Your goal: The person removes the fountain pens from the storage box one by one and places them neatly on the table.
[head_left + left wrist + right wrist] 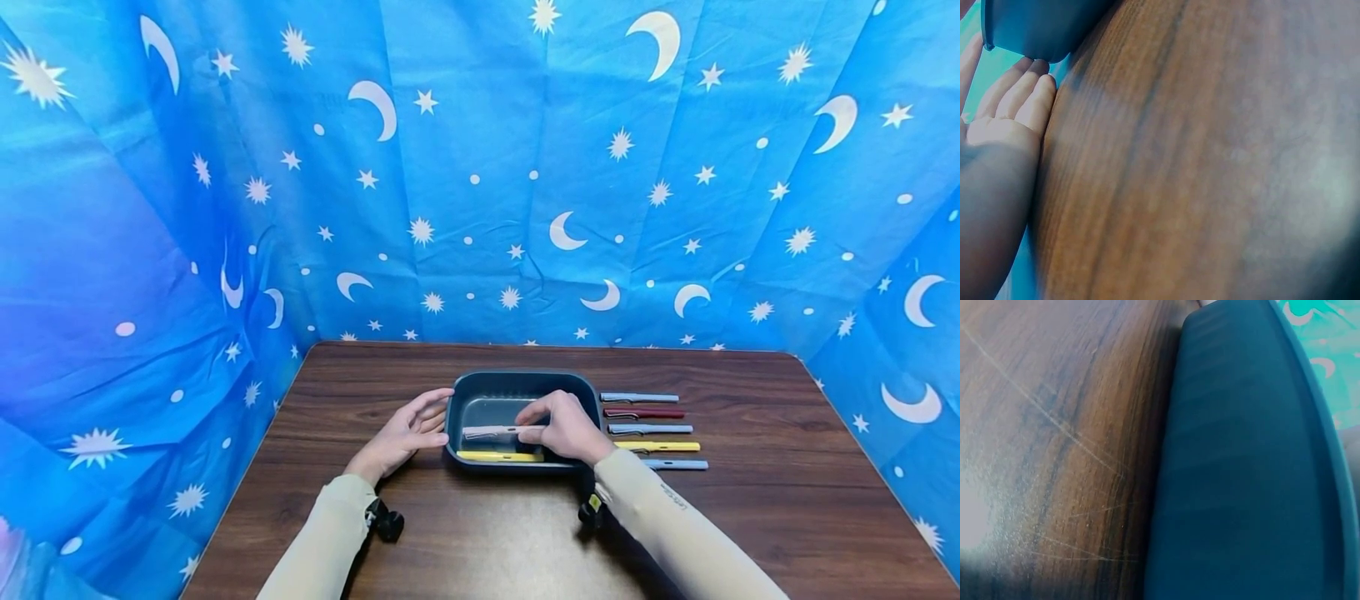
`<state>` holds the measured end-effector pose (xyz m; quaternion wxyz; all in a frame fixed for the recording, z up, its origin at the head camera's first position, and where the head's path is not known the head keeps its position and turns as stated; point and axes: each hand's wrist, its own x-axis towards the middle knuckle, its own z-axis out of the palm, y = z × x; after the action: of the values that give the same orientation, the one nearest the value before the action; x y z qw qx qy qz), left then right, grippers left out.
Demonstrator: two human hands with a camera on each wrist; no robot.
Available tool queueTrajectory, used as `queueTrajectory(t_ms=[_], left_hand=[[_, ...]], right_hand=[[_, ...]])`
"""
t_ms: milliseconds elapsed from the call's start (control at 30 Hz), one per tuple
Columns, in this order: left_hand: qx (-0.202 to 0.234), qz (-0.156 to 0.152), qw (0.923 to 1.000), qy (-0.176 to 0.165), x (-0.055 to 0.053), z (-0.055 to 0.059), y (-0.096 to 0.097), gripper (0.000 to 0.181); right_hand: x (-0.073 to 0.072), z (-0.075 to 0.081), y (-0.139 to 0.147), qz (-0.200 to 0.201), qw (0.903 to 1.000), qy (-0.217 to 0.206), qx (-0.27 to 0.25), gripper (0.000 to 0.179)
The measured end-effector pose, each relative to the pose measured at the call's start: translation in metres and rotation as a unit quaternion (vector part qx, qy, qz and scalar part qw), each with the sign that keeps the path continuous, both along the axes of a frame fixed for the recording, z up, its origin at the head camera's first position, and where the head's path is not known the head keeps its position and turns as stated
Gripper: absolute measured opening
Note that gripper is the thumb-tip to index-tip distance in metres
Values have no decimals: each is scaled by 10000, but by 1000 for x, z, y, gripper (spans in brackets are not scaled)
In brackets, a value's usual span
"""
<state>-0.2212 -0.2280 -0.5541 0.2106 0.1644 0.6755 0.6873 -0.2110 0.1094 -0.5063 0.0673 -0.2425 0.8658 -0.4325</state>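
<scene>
A dark grey rectangular bin (468,383) stands on the table, and its outer wall (1241,456) fills much of the right wrist view. Over the bin's inside, my right hand (566,427) pinches a pale pinkish-white pen (487,432) near its right end; the pen lies level, its clip end pointing left. A yellow pen (498,457) lies in the bin along the near wall. My left hand (408,433) rests at the bin's left end, thumb and fingertips at the rim. Its extended fingers (1016,97) reach the bin's side in the left wrist view.
Right of the bin, several pens lie in a row: a light blue pen (641,398), a dark red pen (645,413), another light blue pen (651,429), a yellow pen (660,447) and a blue-grey pen (682,464). A blue star-and-moon cloth (480,208) surrounds the brown table (480,542).
</scene>
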Motion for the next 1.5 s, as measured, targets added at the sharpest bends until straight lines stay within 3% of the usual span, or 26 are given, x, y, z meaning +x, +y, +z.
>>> queueTrajectory(t_ms=[400, 633, 800, 1033, 1500], left_hand=[[2, 59, 10000, 37, -1, 3, 0, 77], [-44, 85, 10000, 17, -1, 1, 1, 77], [-128, 128, 9998, -13, 0, -1, 0, 78], [-131, 172, 9998, 17, 0, -2, -1, 76], [-53, 96, 9999, 38, -1, -4, -1, 75]], right_hand=[[1, 15, 8, -191, 9993, 44, -308, 11], [9, 20, 19, -160, 9972, 119, -717, 12], [13, 20, 29, -360, 9954, 47, -887, 13], [18, 20, 48, -543, 9939, 281, -922, 15], [32, 20, 84, -926, 9914, 118, -921, 18]])
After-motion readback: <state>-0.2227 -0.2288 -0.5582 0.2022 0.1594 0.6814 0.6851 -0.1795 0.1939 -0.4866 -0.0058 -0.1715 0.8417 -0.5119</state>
